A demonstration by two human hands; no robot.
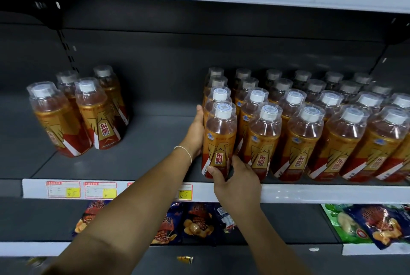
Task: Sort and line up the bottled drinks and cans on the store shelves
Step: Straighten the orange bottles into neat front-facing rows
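Front bottle [219, 141] standing at the left end of the bottle block [310, 132] on the shelf [144, 152], right grip [237, 182] grasping its base, left grip [195, 132] released, fingers [199, 113] flat against its left side, four bottles [88, 115] well apart at left.

Glossy clear-plastic bottles [219, 139] with shiny printed wrap stand on a matt grey metal shelf [144, 141].

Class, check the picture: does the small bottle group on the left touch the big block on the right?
No, a bare stretch of shelf separates the small group from the big block.
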